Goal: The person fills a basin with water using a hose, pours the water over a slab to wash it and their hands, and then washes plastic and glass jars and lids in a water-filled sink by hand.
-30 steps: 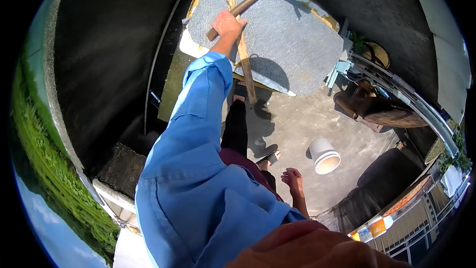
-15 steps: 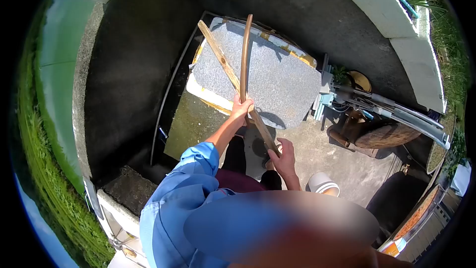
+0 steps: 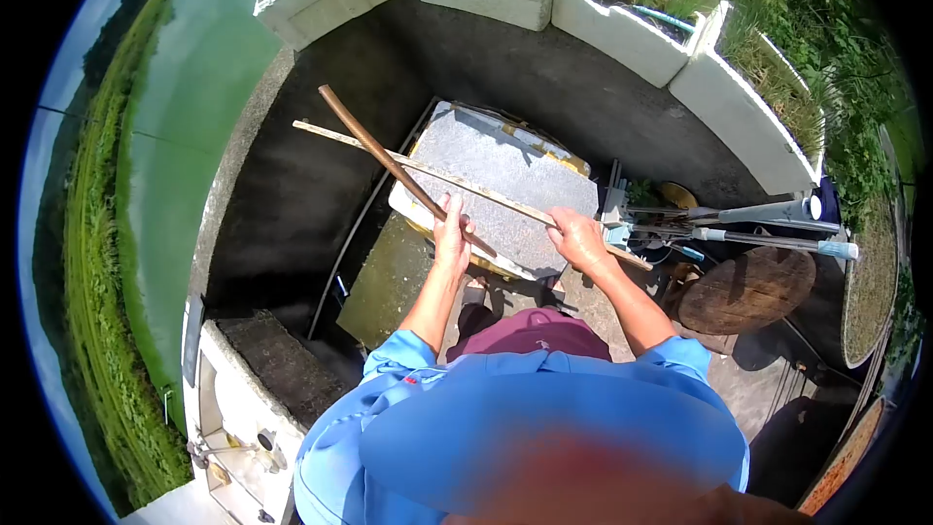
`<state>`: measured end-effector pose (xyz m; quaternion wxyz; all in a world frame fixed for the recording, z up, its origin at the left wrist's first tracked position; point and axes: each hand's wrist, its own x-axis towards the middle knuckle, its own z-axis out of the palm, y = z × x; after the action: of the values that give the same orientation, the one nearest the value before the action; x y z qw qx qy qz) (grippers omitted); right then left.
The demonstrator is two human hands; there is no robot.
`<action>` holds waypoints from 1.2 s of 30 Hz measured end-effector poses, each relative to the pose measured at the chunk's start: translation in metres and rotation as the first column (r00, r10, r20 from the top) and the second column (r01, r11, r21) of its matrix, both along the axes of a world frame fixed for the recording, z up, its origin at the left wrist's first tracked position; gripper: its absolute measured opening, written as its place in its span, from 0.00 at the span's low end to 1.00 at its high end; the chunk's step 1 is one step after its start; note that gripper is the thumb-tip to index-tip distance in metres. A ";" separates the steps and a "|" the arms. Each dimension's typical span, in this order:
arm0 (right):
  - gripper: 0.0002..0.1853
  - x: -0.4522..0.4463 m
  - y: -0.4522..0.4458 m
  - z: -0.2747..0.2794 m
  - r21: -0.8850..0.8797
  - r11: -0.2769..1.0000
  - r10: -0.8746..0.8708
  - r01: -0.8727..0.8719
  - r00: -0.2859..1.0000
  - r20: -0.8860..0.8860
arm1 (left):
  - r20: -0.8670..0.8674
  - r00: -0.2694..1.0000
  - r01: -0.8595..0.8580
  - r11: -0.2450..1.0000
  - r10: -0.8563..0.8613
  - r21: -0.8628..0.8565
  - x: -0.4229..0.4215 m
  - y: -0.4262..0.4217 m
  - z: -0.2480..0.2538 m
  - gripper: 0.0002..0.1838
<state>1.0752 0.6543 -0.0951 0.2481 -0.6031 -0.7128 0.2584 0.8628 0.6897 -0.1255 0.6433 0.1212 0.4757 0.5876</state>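
Observation:
My left hand (image 3: 453, 237) is closed around the lower part of a smooth brown wooden stick (image 3: 374, 148), which slants up to the left. Farther right, my right hand (image 3: 580, 238) grips a long, thin wooden strip (image 3: 476, 191) near its right end. The strip runs behind the brown stick, and the two cross left of centre. Below both hands lies a grey-topped slab (image 3: 525, 170) with white and yellow taped edges. A pale piece shows by the brown stick's lower end; whether it belongs to the stick, I cannot tell.
White foam planters (image 3: 622, 44) line the top of the dark curved wall (image 3: 583, 87). Metal poles (image 3: 748, 233) and a round wooden board (image 3: 748, 290) stand at the right. A white basin unit (image 3: 238, 399) is at lower left; green water (image 3: 180, 87) lies beyond the wall.
The view has shifted. Both sticks now tilt farther left, their far ends past the slab's edge. My right hand has moved out to the right and is closed around the strip.

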 end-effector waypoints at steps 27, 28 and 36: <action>0.13 0.187 0.207 0.126 0.550 0.806 -0.465 0.218 0.808 0.361 | 0.104 0.724 -0.641 0.720 0.682 -0.266 -0.155 -0.240 -0.046 0.10; 0.13 0.184 0.211 0.125 0.558 0.804 -0.451 0.205 0.821 0.349 | 0.104 0.718 -0.647 0.715 0.688 -0.265 -0.155 -0.244 -0.046 0.10; 0.08 0.173 0.248 0.115 0.590 0.794 -0.440 0.148 0.809 0.389 | 0.054 0.643 -0.709 0.621 0.764 -0.335 -0.162 -0.263 -0.052 0.09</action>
<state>1.2480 0.9027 0.0200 0.2470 -0.6632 -0.6878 -0.1614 0.7005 0.4268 -0.1773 0.3972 -0.2356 0.4980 0.7340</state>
